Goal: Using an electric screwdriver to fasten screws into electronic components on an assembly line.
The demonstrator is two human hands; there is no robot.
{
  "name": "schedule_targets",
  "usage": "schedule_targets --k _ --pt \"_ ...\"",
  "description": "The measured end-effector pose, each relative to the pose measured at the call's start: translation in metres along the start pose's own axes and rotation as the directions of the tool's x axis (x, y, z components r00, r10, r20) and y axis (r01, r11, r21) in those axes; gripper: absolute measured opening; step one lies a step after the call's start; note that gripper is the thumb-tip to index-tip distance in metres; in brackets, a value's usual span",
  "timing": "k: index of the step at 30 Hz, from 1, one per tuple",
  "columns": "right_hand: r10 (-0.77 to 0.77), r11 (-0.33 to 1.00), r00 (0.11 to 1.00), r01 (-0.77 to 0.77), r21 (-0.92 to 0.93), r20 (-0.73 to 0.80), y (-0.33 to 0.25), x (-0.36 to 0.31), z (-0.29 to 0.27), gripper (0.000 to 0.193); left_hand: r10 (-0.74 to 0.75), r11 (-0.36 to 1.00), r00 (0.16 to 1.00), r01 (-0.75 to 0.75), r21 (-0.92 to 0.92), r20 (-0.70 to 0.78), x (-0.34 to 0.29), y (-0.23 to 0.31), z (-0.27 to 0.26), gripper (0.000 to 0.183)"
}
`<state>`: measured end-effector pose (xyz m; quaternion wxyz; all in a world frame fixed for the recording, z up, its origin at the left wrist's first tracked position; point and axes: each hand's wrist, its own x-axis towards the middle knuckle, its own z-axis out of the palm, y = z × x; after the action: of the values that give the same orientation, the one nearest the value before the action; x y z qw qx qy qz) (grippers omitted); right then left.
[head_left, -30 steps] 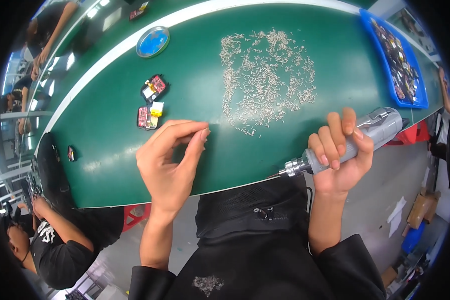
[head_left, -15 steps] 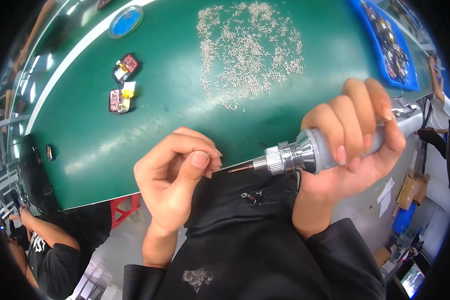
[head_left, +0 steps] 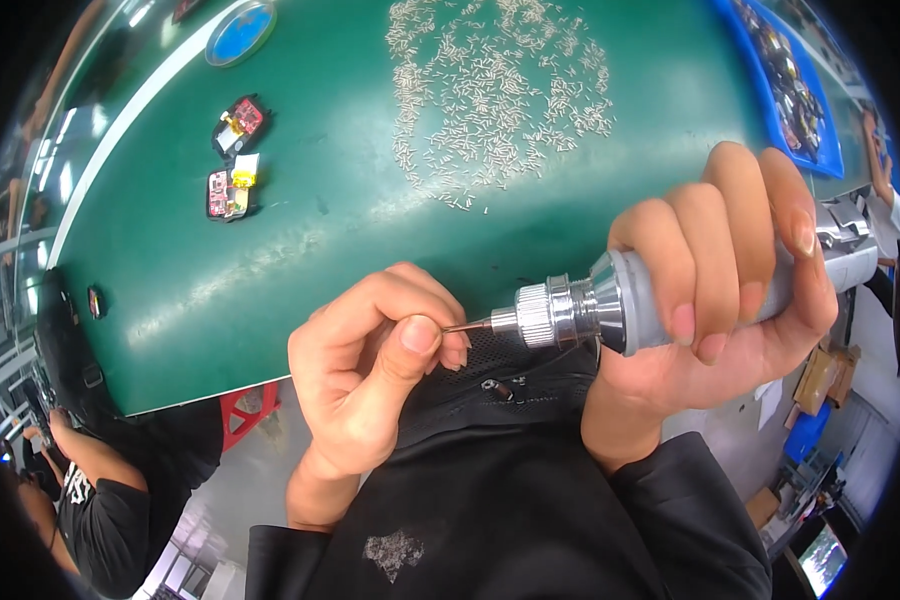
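Left hand (head_left: 355,375) meets the thin metal bit (head_left: 469,326) of a grey-and-silver cylindrical power screwdriver (head_left: 610,300).
The right hand (head_left: 715,280) is clamped around the screwdriver's body, near the edge of the green table (head_left: 310,250). The thumb and forefinger of the left hand are together at the bit's tip; I cannot tell whether a small piece sits between them. I judge that bringing tool and fingertips together is done, while work on the two black-cased units with red circuit boards (head_left: 230,193) remains: both lie open, untouched. Many small silver rod-shaped pieces (head_left: 485,105) are loose on the table, and the blue plastic tray (head_left: 823,165) holds more parts, whose condition is unclear.
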<state>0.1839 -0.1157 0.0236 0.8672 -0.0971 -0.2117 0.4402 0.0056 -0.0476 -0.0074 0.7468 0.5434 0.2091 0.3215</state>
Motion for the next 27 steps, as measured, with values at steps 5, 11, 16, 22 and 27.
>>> schedule_targets --k 5,11,16,22,27 --pt "0.022 0.999 0.999 -0.021 -0.027 0.049 -0.006 0.003 -0.003 0.014 -0.057 0.997 0.998 0.058 -0.051 0.02 0.004 0.002 0.002 0.021" --pt "0.03 0.999 0.997 -0.028 -0.028 0.067 -0.006 0.002 -0.006 0.014 -0.116 0.989 0.993 0.118 -0.092 0.024 0.003 0.001 0.003 0.02" --pt "0.01 0.997 0.998 -0.005 -0.071 0.067 -0.012 -0.001 -0.01 0.014 0.062 0.962 0.997 -0.047 0.268 -0.05 0.002 -0.001 0.017 0.014" --pt "0.014 1.0 1.0 -0.014 -0.01 -0.005 -0.007 0.002 -0.017 0.012 0.095 0.945 0.996 -0.09 0.314 -0.001 0.006 -0.005 0.014 0.009" --pt "-0.015 1.0 0.999 0.015 -0.006 -0.033 0.001 0.011 -0.019 0.011 0.152 0.876 0.988 -0.118 0.468 -0.034 0.016 0.003 0.003 0.034"
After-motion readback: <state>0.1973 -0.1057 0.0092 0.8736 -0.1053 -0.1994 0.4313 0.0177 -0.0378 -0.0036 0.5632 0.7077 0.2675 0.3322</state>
